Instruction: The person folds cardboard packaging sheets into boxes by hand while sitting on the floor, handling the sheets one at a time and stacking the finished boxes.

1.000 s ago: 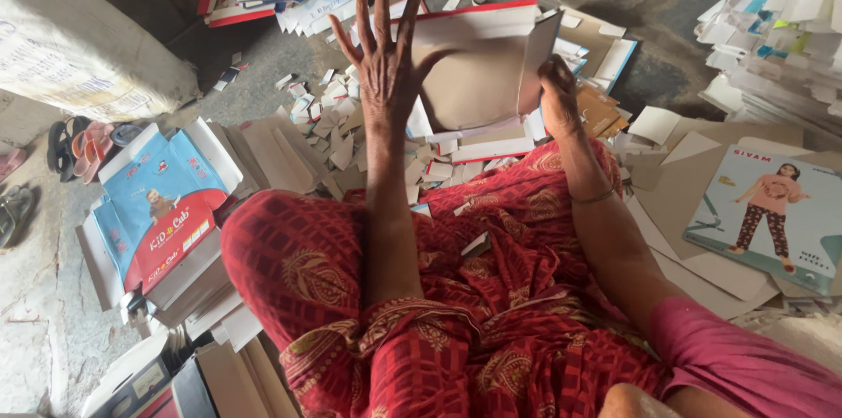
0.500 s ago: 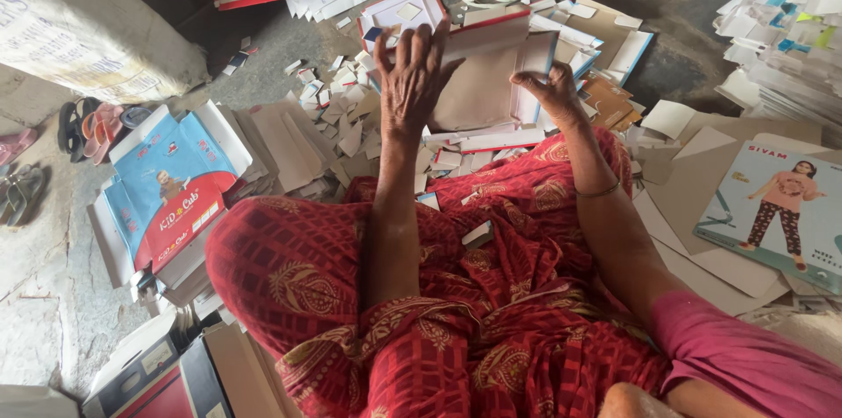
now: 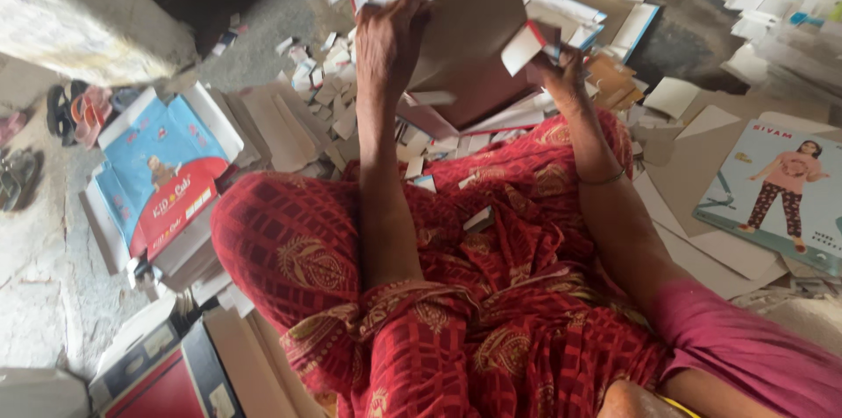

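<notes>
1. Compared with the frame half a second earlier, both hands have shifted: the left hand (image 3: 388, 39) has closed over the left edge of the brown cardboard box blank (image 3: 474, 41), and the right hand (image 3: 561, 67) has moved in to the blank's right-hand flap.
2. Left hand state: fingers curled over the blank's upper left edge, with the back of the hand toward the camera. The grip is closed on the board. The thumb position cannot be determined.
3. Right hand state: fingers gathered at the white-faced flap (image 3: 521, 48) on the right edge of the blank. The hand appears to pinch that flap, but the fingertips are blurred.
4. Location of the blank: between the two hands, raised in front of the knees, with its plain brown face toward the camera. It lies directly ahead of both forearms.
5. Long axis: it runs approximately from the left hand toward the right hand, tilted upward on the right. Both hands are in contact, so neither is nearer; the left hand covers more of the board.
6. Surroundings: a blue and red printed carton (image 3: 162, 177) lies well to the left of the left hand. Small paper scraps (image 3: 316, 85) are scattered just beyond that hand. A printed sheet showing a child figure (image 3: 776, 194) lies well to the right of the right hand.
</notes>
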